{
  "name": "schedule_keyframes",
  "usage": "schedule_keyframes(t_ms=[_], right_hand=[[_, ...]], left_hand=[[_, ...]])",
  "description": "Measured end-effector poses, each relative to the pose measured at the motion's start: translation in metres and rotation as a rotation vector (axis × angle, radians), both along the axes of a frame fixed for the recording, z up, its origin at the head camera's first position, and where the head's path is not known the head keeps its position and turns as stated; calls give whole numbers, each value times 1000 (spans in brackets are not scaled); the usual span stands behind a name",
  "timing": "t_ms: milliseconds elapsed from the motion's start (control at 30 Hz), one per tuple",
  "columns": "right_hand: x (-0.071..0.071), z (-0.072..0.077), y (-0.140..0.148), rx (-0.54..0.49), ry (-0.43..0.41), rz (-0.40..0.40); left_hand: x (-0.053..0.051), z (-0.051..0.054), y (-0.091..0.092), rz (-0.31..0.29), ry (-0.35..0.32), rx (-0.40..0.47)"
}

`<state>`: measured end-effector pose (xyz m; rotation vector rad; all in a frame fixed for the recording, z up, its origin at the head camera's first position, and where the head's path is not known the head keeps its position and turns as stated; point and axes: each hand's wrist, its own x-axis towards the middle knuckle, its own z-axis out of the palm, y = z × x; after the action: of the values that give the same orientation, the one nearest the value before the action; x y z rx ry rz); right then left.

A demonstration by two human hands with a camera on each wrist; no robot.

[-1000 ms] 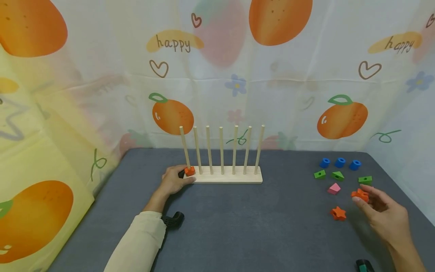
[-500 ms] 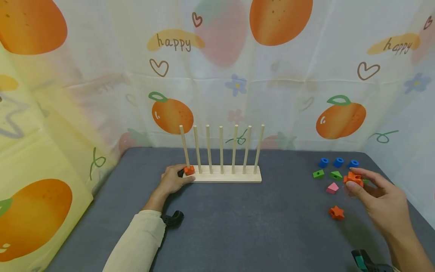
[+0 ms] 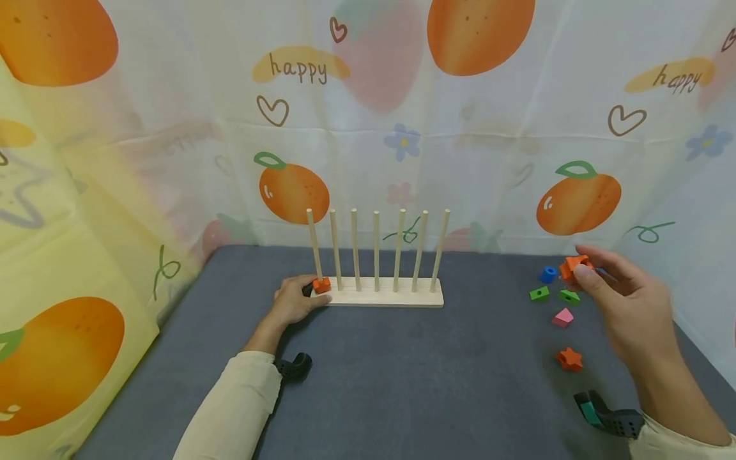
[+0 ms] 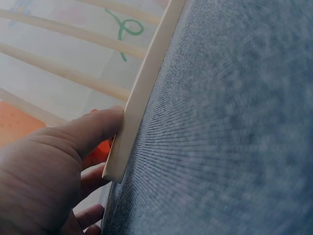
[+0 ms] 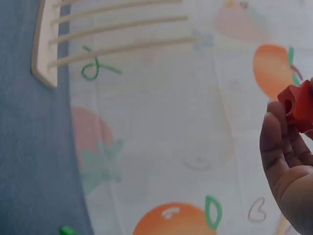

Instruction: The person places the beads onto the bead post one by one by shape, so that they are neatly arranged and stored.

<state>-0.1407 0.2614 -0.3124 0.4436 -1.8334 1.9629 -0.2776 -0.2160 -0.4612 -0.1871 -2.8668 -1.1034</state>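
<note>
A wooden peg stand (image 3: 379, 298) with a row of upright pegs rests on the dark table. My left hand (image 3: 294, 300) grips its left end, the thumb on the front edge and the fingers behind, as the left wrist view also shows. On the leftmost peg, down at the base, sits an orange block (image 3: 321, 285) beside that hand. Over at the right, my right hand (image 3: 638, 306) is raised above the table and pinches an orange star bead (image 3: 575, 269) between thumb and fingers. In the right wrist view, a hole shows in the star bead (image 5: 297, 105).
Another orange star bead (image 3: 569, 359) lies at the right, below a pink block (image 3: 563, 317). Green triangular beads (image 3: 539, 294) and a blue cylinder bead (image 3: 549, 275) lie behind; my right hand hides others. A printed cloth (image 3: 471, 128) hangs behind the table.
My right hand has lifted the orange star bead off the right side, moving it back and slightly left, now in front of some blue beads. The left hand stays on the stand.
</note>
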Motion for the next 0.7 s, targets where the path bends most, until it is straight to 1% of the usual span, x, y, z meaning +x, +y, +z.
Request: schedule_keyframes(t_ms=[100, 233, 300, 367, 533, 600, 700], right_hand=[[-2, 9, -8, -2, 13, 21], [-5, 21, -22, 30, 5, 16], [-6, 28, -31, 70, -9, -8], [-8, 35, -40, 91, -17, -9], [-14, 52, -63, 82, -13, 61], [-17, 59, -73, 112, -4, 68], [-23, 66, -87, 186, 43, 69]], left_hand=[[0, 1, 0, 0, -4, 3], [0, 2, 0, -5, -3, 0], [-1, 3, 0, -7, 6, 2], [-2, 3, 0, -7, 12, 5], [-2, 3, 0, -11, 17, 6], [-2, 2, 0, -13, 17, 5], [-1, 1, 0, -15, 15, 8]])
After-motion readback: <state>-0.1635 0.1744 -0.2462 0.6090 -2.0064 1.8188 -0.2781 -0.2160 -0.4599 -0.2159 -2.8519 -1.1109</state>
